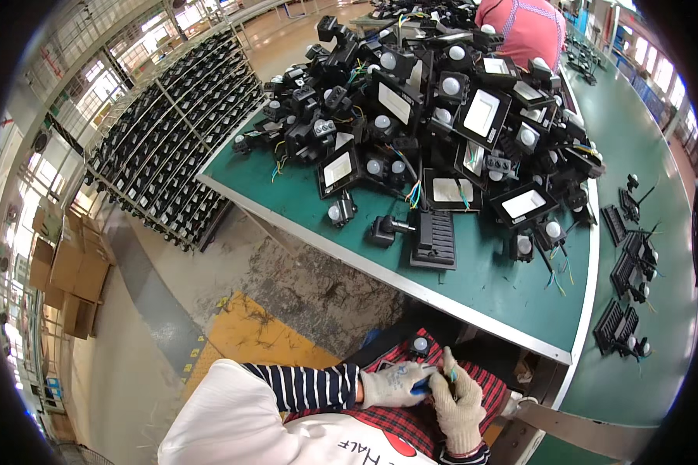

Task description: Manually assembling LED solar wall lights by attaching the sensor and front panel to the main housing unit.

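Note:
On my lap, against a red-and-black checked cloth, lies a black floodlight with a white sensor dome [420, 346]; my hands and the cloth hide most of it. My left hand [395, 386], in a pale knitted glove, is closed beside the lamp, and a bit of blue shows at its fingers; what it grips is mostly hidden. Close against it, my right hand [459, 404], also gloved, has its fingers pinched together, with a small teal wire end [453, 375] showing at them.
A large heap of black sensor floodlights [482, 116] covers much of the green table [302, 221] ahead. More lamps [622, 325] lie on the green belt [675, 256] at right. A loaded rack [178, 132] and cardboard boxes [77, 256] stand left. Someone in pink [531, 31] is beyond.

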`<move>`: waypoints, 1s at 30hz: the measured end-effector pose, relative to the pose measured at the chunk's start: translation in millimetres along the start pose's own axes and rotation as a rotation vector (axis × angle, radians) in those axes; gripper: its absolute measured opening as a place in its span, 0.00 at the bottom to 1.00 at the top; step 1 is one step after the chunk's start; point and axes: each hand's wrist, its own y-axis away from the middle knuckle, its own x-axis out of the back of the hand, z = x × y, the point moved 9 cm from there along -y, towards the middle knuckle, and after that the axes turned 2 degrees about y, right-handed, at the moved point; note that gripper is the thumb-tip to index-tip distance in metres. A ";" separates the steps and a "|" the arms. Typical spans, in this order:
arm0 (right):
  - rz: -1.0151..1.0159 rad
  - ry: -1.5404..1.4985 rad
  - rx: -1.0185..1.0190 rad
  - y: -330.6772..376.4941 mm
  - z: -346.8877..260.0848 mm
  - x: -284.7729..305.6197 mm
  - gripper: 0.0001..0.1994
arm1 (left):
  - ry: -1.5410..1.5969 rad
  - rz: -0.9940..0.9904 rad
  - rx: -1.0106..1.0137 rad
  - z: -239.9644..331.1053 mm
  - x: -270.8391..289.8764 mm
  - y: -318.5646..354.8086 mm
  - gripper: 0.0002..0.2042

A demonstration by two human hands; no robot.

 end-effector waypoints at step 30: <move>0.085 -0.482 -0.389 45.8 -22.6 8.5 0.18 | -0.241 0.242 -0.296 27.6 8.3 25.2 0.18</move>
